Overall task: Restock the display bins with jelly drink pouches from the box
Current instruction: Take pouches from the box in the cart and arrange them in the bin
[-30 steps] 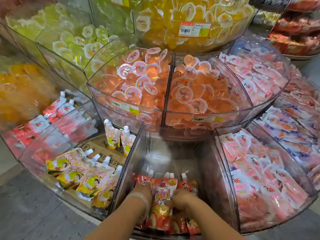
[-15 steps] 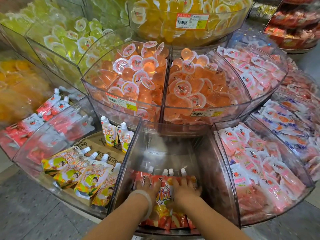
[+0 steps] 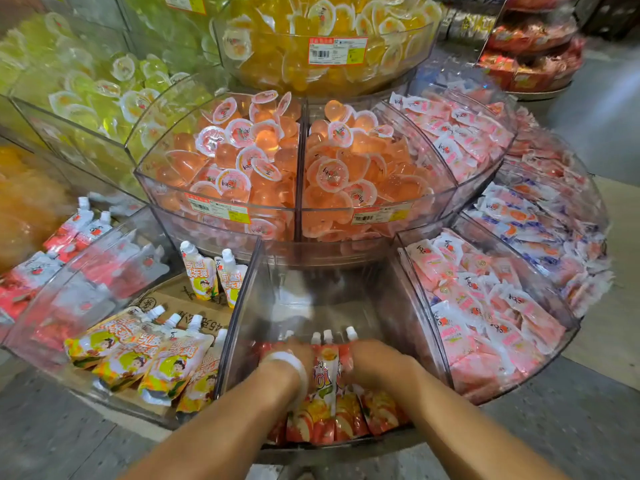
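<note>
Several red jelly drink pouches (image 3: 325, 386) with white caps lie side by side at the front of the clear middle bin (image 3: 242, 306). Both of my hands are inside this bin. My left hand (image 3: 292, 353), with a white band on its wrist, rests on the left pouches. My right hand (image 3: 375, 362) rests on the right pouches, and one pouch shows between the two hands. The backs of both hands face up and the fingertips are blurred against the pouches. The back half of the bin holds nothing.
The bin to the left holds yellow pouches (image 3: 145, 358) on cardboard (image 3: 173, 299). Farther left are red-and-white pouches (image 3: 69, 237). Pink sachets (image 3: 485, 306) fill the bin on the right. Orange jelly cups (image 3: 263, 157) fill the tier overhanging the back.
Both hands have slid forward over the red pouches and now lie flatter on them, with the pouches pushed closer together. The camera has tilted slightly.
</note>
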Demonstrator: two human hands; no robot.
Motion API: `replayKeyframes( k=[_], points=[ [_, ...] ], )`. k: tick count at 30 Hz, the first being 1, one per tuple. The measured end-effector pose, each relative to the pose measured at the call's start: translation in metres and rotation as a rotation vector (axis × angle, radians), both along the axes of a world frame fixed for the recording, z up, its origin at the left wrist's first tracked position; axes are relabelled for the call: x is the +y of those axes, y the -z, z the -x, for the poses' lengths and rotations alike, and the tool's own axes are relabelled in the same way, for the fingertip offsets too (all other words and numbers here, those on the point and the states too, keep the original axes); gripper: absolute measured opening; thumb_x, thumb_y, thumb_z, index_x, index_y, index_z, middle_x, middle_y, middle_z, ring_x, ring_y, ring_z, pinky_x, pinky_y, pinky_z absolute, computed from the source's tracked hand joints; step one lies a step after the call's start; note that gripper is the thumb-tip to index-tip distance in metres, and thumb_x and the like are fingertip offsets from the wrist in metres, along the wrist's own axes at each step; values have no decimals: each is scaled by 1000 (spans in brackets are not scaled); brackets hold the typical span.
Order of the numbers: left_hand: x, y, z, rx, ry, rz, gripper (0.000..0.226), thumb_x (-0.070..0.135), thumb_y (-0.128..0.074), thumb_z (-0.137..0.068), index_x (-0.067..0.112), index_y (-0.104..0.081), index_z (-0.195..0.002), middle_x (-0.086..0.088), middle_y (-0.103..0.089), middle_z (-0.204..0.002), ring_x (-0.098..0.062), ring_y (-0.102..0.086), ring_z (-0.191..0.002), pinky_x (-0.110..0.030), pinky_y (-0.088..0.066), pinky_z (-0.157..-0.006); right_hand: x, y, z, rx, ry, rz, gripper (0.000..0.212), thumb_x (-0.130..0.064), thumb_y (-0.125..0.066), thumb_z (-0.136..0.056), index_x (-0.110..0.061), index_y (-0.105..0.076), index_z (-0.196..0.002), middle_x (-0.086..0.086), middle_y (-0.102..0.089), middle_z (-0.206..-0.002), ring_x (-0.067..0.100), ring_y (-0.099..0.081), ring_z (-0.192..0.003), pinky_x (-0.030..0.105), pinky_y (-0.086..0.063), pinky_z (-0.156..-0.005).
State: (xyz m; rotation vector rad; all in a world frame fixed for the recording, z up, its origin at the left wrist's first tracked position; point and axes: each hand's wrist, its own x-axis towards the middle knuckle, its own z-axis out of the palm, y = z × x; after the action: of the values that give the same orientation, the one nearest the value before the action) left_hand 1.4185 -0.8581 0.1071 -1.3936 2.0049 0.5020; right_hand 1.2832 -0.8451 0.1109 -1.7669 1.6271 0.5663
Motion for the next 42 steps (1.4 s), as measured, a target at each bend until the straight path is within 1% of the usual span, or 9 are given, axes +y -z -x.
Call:
replayKeyframes(
  k=[3, 8, 10, 13, 20, 24, 31, 36, 42],
  points=[
    [-18, -43, 18, 97, 72, 72, 54, 19, -69, -81, 15, -49, -131, -8, -54, -133, -27, -58, -116, -34, -50, -97, -3, -56, 11, -129, 24, 155, 34, -29, -52, -91, -10, -59, -119, 14, -62, -122, 33, -57, -114, 37, -46, -94],
    [-20, -135, 78, 247, 201, 242, 37, 28, -64, -83, 13, -62, -117, -8, -67, -113, -27, -64, -104, -32, -50, -85, 14, -136, 49, -217, 71, 457, 27, -19, -55, -90, -6, -59, -114, 16, -62, -118, 31, -57, -109, 27, -38, -75],
    [-5, -159, 109, 276, 276, 309, 37, 26, -62, -84, 13, -60, -119, -7, -67, -112, -26, -64, -103, -31, -49, -83, 35, -157, 83, -186, 105, 515, 33, -22, -55, -91, -10, -55, -122, 13, -59, -125, 31, -55, -113, 27, -38, -77],
    [45, -182, 167, 287, 414, 340, 49, 29, -64, -87, 11, -50, -129, -11, -60, -126, -28, -58, -115, -34, -46, -94, 90, -173, 145, -113, 195, 546, 47, -29, -58, -92, -16, -46, -136, 9, -50, -139, 28, -45, -128, 32, -37, -100],
    [190, -144, 323, 420, 636, 253, 56, 34, -68, -81, 8, -48, -126, -15, -56, -126, -32, -56, -116, -36, -47, -94, 269, -138, 287, 74, 657, 451, 62, -26, -63, -88, -7, -35, -140, 18, -49, -138, 32, -50, -125, 35, -44, -97],
    [289, -143, 413, 486, 894, 174, 45, 29, -52, -94, 6, -46, -133, -16, -54, -132, -31, -51, -123, -36, -40, -100, 379, -122, 364, 187, 877, 449, 51, -29, -55, -91, -16, -43, -138, 11, -48, -139, 30, -48, -126, 36, -43, -101],
    [419, -137, 545, 534, 1197, 86, 66, 44, -71, -77, 14, -42, -129, -12, -48, -127, -32, -45, -122, -45, -43, -101, 547, -123, 442, 322, 1349, 436, 54, -34, -62, -88, -7, -38, -128, 18, -42, -130, 38, -44, -121, 44, -42, -97],
    [485, -129, 630, 520, 1388, 66, 73, 41, -69, -81, 12, -32, -137, -11, -39, -135, -31, -37, -127, -43, -42, -101, 616, -115, 501, 372, 1568, 401, 53, -37, -65, -84, -9, -42, -122, 17, -45, -124, 37, -46, -119, 44, -45, -95],
    [514, -137, 755, 534, 1504, 22, 86, 41, -72, -78, 14, -24, -145, -9, -36, -140, -30, -35, -131, -43, -42, -103, 655, -127, 605, 413, 1712, 382, 62, -33, -65, -83, -8, -37, -132, 18, -40, -134, 37, -42, -125, 43, -41, -102]
  ],
)
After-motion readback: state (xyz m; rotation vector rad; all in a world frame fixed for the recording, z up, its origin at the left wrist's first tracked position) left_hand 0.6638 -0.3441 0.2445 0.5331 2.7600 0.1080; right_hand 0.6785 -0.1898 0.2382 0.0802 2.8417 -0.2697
